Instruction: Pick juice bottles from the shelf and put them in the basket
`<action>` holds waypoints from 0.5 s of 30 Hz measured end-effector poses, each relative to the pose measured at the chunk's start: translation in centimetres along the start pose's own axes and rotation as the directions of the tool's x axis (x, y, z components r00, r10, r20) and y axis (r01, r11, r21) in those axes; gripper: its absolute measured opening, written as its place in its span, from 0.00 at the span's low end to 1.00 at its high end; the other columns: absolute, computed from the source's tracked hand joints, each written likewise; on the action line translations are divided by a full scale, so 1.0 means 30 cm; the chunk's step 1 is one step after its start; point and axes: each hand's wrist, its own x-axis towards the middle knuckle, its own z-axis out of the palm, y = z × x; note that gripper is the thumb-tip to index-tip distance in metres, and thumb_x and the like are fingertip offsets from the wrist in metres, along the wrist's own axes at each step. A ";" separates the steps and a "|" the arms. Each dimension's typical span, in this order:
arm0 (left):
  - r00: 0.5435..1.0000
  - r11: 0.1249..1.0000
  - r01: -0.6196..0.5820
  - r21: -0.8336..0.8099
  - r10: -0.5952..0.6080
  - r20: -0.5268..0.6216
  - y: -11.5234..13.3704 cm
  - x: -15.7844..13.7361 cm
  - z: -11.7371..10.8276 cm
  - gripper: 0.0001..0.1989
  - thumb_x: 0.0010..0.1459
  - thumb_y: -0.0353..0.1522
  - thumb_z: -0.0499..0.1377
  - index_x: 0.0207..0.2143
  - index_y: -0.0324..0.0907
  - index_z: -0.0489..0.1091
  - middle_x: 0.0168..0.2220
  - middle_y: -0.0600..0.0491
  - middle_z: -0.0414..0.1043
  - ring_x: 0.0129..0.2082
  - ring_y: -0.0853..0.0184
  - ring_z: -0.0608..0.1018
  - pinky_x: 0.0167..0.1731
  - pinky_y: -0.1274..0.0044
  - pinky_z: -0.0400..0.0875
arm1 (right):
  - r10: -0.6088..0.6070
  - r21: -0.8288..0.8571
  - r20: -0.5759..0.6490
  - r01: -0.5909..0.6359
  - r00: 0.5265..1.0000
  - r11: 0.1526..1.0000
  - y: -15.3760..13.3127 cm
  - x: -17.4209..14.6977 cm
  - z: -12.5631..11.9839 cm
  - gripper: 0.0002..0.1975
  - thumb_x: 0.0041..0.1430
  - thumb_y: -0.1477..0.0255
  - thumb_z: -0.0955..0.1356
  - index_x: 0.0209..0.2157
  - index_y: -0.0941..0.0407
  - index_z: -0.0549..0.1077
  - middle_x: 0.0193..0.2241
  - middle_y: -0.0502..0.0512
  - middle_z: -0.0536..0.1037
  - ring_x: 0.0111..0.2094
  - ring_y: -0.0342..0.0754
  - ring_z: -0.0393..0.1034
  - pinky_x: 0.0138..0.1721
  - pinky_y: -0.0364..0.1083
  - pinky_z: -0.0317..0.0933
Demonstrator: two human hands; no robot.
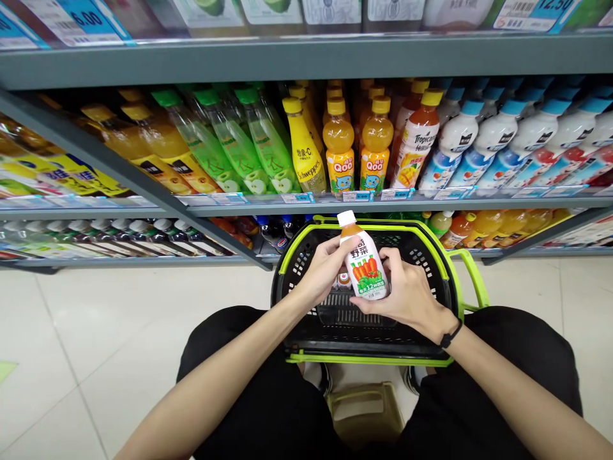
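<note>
Clock read from view centre. Bottle (368,268): upper label lettering partly covered by left hand (328,268); finest print too small to read. Right hand (407,284): some fingertips lost behind bottle. Inside basket (364,360): small item (343,279), mostly obscured by bottle and left hand; identity undetermined. At 12, upper-shelf packages (332,11) cropped by top edge, slightly blurred. At 2, price card (534,14) cropped likewise. At 8, green floor patch (6,369) cut by left edge. At 5, tan object (366,412), part hidden by trousers (517,358); nature unclear. Near 6, shoes (416,378) mostly concealed beneath basket and trousers.
</note>
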 end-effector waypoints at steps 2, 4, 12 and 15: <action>0.999 1.000 0.011 -0.008 -0.011 -0.041 -0.004 0.006 0.008 0.34 0.43 0.53 0.77 0.42 0.36 0.79 0.34 0.48 0.79 0.28 0.68 0.77 0.27 0.78 0.73 | 0.076 -0.013 0.044 -0.075 0.996 0.997 -0.005 0.004 0.000 0.43 0.52 0.39 0.72 0.54 0.58 0.64 0.35 0.62 0.83 0.32 0.64 0.81 0.30 0.51 0.65; 0.999 1.000 0.016 0.001 -0.016 -0.047 -0.003 0.008 0.013 0.37 0.41 0.53 0.78 0.46 0.36 0.79 0.36 0.48 0.80 0.31 0.66 0.78 0.28 0.78 0.74 | 0.174 -0.011 0.100 -0.174 0.980 0.985 -0.010 0.009 0.001 0.42 0.54 0.40 0.72 0.55 0.58 0.63 0.36 0.62 0.83 0.33 0.66 0.81 0.31 0.52 0.65; 0.998 0.997 -0.041 0.062 0.039 0.042 0.038 0.001 -0.037 0.26 0.60 0.51 0.66 0.50 0.39 0.78 0.55 0.42 0.78 0.51 0.55 0.79 0.42 0.72 0.75 | 0.243 0.569 0.326 -0.395 0.913 0.721 0.039 0.018 0.013 0.33 0.59 0.55 0.77 0.58 0.51 0.63 0.46 0.59 0.83 0.41 0.55 0.82 0.37 0.50 0.75; 0.992 0.993 -0.097 0.074 0.090 0.092 0.055 0.004 -0.062 0.24 0.64 0.49 0.63 0.52 0.41 0.79 0.56 0.43 0.77 0.54 0.54 0.77 0.44 0.72 0.75 | 0.227 0.754 0.358 -0.424 0.906 0.502 0.051 0.028 0.027 0.33 0.57 0.59 0.78 0.57 0.52 0.63 0.49 0.61 0.82 0.47 0.54 0.81 0.44 0.53 0.78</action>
